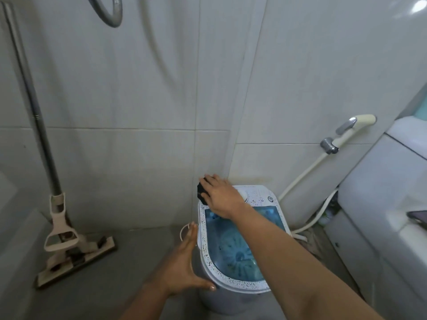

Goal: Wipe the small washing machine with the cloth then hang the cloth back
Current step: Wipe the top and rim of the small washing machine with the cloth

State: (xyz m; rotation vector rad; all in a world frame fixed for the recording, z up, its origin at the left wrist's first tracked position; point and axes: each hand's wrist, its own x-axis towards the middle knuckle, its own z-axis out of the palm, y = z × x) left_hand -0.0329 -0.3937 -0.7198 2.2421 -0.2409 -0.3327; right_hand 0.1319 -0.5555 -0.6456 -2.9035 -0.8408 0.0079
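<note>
Low in the frame's centre, the right hand (220, 197) presses a dark cloth (202, 192), soft and bunched, fingers curled over it. The left hand (182, 266), open and empty, steadies the light washing machine (233, 289) by its side wall

Right hand (220, 196) hides most of dark cloth (201, 192); mop handle (27, 88) cut off at top.

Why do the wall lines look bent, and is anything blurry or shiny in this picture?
Head view: the wide-angle lens bows the tile joints and the mop handle toward the edges. Soft, even light, with no hard shadows. A bright glare spot sits at the top right corner. The right hand pressing the dark cloth on the washing machine looks slightly smeared, as does the left hand against its side.
</note>
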